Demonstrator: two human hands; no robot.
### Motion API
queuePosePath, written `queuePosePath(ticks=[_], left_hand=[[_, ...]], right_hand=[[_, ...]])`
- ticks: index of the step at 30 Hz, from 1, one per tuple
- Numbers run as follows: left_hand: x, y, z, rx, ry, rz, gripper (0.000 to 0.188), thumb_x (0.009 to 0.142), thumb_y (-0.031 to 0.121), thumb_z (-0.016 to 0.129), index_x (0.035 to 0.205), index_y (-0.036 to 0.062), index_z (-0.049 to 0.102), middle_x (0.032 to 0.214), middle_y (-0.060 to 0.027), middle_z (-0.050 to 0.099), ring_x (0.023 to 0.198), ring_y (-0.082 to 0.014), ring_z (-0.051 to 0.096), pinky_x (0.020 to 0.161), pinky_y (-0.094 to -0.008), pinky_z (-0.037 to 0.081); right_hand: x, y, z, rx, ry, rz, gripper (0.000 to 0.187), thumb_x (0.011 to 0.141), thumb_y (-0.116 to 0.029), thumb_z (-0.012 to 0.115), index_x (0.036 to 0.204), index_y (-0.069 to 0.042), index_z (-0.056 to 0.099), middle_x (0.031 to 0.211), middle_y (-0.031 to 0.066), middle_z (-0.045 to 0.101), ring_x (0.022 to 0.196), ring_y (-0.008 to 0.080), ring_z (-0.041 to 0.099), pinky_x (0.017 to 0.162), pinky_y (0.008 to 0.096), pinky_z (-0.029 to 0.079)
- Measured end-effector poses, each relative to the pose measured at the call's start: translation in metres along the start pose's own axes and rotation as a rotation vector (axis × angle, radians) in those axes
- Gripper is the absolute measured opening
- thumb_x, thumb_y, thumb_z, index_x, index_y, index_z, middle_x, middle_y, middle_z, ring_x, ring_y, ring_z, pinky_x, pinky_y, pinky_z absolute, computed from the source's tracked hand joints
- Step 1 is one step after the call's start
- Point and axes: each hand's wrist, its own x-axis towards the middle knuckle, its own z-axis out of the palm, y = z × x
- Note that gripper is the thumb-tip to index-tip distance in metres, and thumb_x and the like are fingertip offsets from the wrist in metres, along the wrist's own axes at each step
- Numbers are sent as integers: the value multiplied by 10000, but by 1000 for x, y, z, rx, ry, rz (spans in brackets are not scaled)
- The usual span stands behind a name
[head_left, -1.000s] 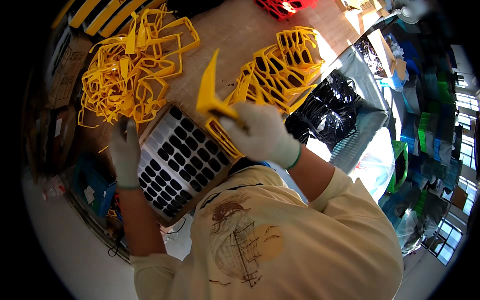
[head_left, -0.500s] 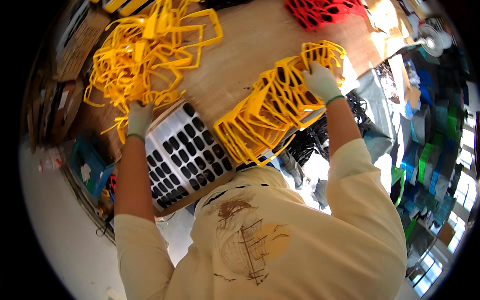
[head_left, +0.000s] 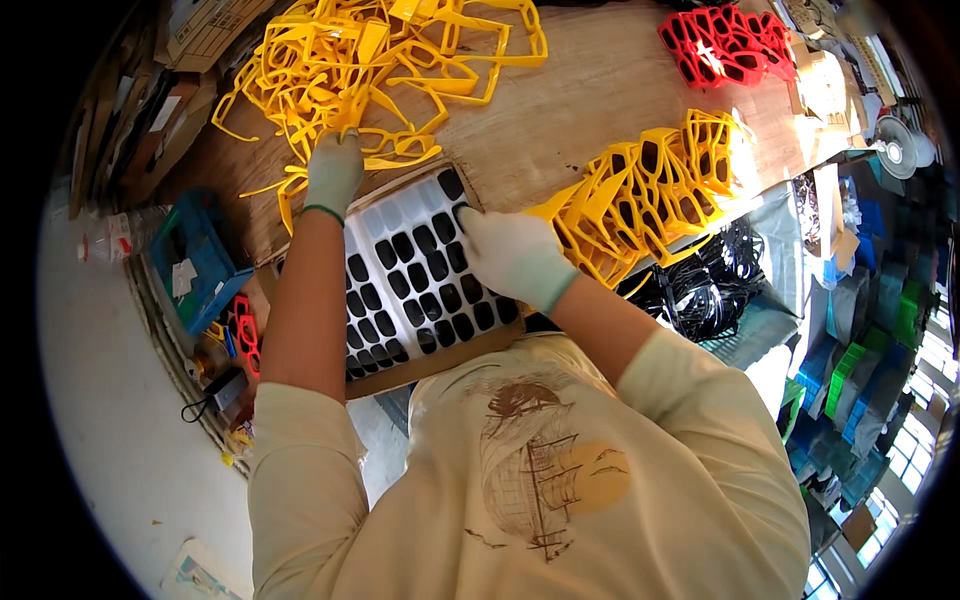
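My left hand (head_left: 337, 175), in a pale glove, is at the near edge of a tangled pile of yellow glasses frames (head_left: 350, 60). Its fingers are closed on a yellow frame there. My gloved right hand (head_left: 515, 255) is over the right edge of a shallow cardboard tray (head_left: 440, 368). Its fingertips pinch a dark lens (head_left: 460, 211) by the upper right corner. In the tray, dark oval lenses (head_left: 438, 265) lie in rows on white backing. Right of it stands a row of yellow glasses with dark lenses (head_left: 640, 195), packed side by side.
Red glasses (head_left: 725, 45) lie at the far right of the wooden table (head_left: 570, 100). A black tangle (head_left: 715, 285) sits below the table's right edge. At left are a blue crate (head_left: 200, 265), cardboard boxes (head_left: 165, 135) and a plastic bottle (head_left: 120, 235). A fan (head_left: 900, 147) stands far right.
My right hand has left the row of yellow glasses and come left to the lens tray. My left hand stays by the yellow pile. The whole view has shifted.
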Motion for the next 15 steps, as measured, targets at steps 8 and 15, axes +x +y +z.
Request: queuePosePath(ticks=[8,15], left_hand=[[-187,21,-111,-1278,183,-290,198,931,80,575,1104,-16,580,886,-79,614,814,-168,622,806,-310,533],[-323,-5,-157,-1054,2,-369,491,750,-12,660,1222,-25,527,978,-46,620,803,-83,588,734,-245,499]], right_hand=[[113,-27,26,-173,24,213,300,947,-147,555,1190,-36,693,1112,171,740,1067,309,714,902,410,556],[105,-40,16,-344,-7,198,283,955,-140,524,1135,-77,733,1162,125,733,1081,313,708,876,425,565]])
